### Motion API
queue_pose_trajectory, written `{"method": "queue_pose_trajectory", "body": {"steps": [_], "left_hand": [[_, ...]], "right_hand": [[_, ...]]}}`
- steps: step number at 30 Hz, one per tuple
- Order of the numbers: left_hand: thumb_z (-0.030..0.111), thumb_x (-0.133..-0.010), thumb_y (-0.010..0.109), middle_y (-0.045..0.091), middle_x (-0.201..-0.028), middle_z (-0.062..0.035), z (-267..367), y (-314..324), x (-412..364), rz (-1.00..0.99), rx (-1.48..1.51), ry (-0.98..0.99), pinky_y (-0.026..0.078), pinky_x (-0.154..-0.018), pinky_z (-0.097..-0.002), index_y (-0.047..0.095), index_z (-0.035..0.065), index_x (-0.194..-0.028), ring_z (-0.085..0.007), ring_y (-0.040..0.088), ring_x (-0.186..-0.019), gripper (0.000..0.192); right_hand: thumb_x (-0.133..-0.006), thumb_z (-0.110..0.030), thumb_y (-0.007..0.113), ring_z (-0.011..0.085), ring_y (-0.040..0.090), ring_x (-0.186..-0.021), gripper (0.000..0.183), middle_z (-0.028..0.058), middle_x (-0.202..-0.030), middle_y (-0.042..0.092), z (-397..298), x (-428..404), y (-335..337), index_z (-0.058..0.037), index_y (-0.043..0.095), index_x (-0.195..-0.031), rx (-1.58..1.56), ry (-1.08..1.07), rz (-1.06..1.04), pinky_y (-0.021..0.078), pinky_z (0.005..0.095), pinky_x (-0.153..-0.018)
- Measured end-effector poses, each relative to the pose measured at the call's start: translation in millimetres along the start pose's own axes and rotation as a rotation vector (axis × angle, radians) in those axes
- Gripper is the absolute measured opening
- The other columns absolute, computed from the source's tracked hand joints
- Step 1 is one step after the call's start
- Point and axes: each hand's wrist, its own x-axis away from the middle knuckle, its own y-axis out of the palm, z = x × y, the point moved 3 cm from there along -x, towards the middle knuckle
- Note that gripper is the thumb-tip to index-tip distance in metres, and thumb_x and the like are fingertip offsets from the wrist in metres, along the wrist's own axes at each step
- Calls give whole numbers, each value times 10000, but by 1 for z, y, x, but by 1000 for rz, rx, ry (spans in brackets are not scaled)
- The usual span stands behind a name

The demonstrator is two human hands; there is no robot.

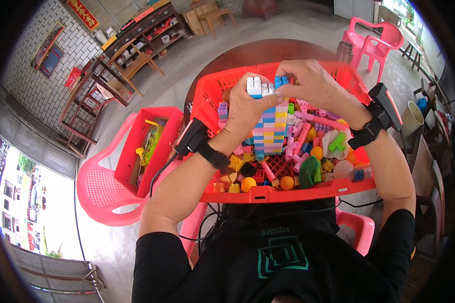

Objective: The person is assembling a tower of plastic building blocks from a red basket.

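A tall tower of pastel and yellow toy building blocks (272,128) stands upright over a red plastic basket (288,195). My left hand (248,102) wraps around its upper end, thumb across the near side. White blocks (254,86) show on top beside that hand. The fingers of my right hand (307,81) pinch a blue block (281,81) at the tower's top right; whether it is pressed fully down cannot be told. Below lie mixed blocks, pink tube pieces (302,137), orange balls (287,183) and a dark green curved piece (308,172).
The basket rests by a round brown table (242,57). At left, a red box (127,170) with toys sits on a pink plastic chair (94,189). Another pink chair (379,41) stands at the back right. Cables run from both wrist devices.
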Motion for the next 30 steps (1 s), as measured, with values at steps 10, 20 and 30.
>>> {"method": "queue_pose_trajectory", "body": {"steps": [10,20,30], "left_hand": [[49,-623,799,575,-786,8,-9,-2,-4,-17,-33,41,468,-658,-225,543,64,-910,-71,545,-715,385],[30,-632,786,589,-855,-19,-11,1,-1,-49,-122,71,496,-702,-257,512,46,-986,-94,570,-789,448],[-83,-645,723,584,-954,-54,-40,2,-4,-118,7,37,524,-763,-292,480,26,-1064,-135,596,-861,497]], "right_hand": [[-791,-192,612,136,517,-444,221,82,-616,542,5,0,4,24,568,-805,-349,376,-163,399,276,-452],[-779,-239,657,91,506,-497,254,39,-686,582,10,-4,-4,-3,619,-864,-396,371,-7,389,240,-463],[-716,-234,706,148,532,-557,285,79,-691,591,5,-4,-4,19,629,-823,-169,289,-82,437,286,-525]]}}
